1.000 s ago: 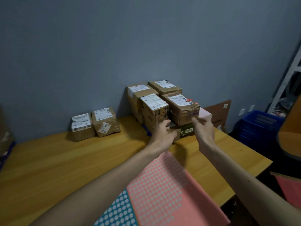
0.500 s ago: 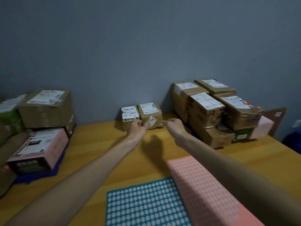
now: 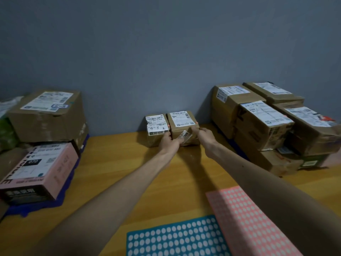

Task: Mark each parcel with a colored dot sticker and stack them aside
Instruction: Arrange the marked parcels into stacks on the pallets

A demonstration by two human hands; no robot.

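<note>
Two small cardboard parcels stand side by side against the grey wall at the back of the wooden table [image 3: 114, 174]. My left hand [image 3: 168, 143] grips the front left edge of the right small parcel [image 3: 181, 120], at the gap beside the left small parcel [image 3: 156, 129]. On the same parcel's front right corner, my right hand [image 3: 204, 135] has its fingers curled. A loose label hangs on the parcel's front between my hands. A teal dot sticker sheet [image 3: 175, 237] and a pink dot sticker sheet [image 3: 249, 218] lie near me on the table.
A pile of several brown parcels [image 3: 262, 122] fills the right back of the table. At the left, a large brown box [image 3: 48, 115] and a pink box [image 3: 36, 169] sit on a blue tray [image 3: 64, 191]. A green bag [image 3: 5, 133] shows at the far left.
My hands left the pile at the right and came to the two small parcels in the middle. They now hold the right one. The view has swung left.
</note>
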